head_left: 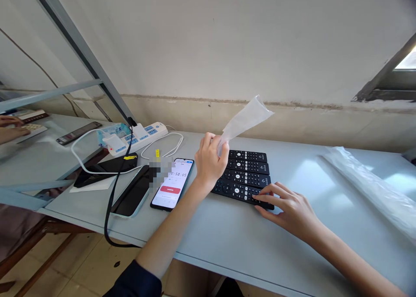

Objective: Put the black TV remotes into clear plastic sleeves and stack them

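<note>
My left hand [212, 160] is closed around the lower end of a translucent plastic sleeve [248, 118], which sticks up to the right above the table. Beneath and beside it lie several black remote controls [248, 167] in a stacked row, side by side, their left ends partly hidden by that hand. My right hand [289, 206] has its fingertips on the right end of the nearest remote control [232, 190], with the thumb at its near edge and the other fingers on top. This remote control rests on the table.
Left of the remotes lie a phone [171, 184] with a lit timer screen, a dark-screened phone [132, 193] and a power strip [146, 136] with cables. A black strap [112, 206] hangs over the front edge. Clear plastic packaging [367, 184] lies right. Another person's hand [11, 130] is far left.
</note>
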{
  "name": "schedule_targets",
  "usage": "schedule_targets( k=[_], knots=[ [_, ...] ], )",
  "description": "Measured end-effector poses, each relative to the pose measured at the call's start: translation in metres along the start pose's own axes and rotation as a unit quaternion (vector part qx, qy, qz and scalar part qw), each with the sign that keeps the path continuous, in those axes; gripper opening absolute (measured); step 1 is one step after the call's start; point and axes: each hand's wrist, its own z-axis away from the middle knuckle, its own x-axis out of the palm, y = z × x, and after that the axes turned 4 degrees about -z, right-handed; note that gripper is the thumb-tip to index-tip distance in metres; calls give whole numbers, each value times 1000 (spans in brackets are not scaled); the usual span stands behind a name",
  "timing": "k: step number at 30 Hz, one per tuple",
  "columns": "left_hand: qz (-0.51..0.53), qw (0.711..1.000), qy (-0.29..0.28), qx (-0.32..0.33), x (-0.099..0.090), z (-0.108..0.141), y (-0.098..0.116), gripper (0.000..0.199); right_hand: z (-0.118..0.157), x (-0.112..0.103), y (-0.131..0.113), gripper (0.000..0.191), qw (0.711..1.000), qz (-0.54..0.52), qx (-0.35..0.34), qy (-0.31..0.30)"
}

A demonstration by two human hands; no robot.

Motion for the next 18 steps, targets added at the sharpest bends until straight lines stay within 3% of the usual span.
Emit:
schedule_targets(
  k=[13, 18],
  knots=[
    [-11, 1000, -27, -2, 0, 1, 2, 28, -1, -1, -1, 30, 1000, 9, -7, 7],
    [6, 993, -95, 66, 5, 9, 11, 20, -6, -6, -5, 19, 998, 19, -26, 48]
  ],
)
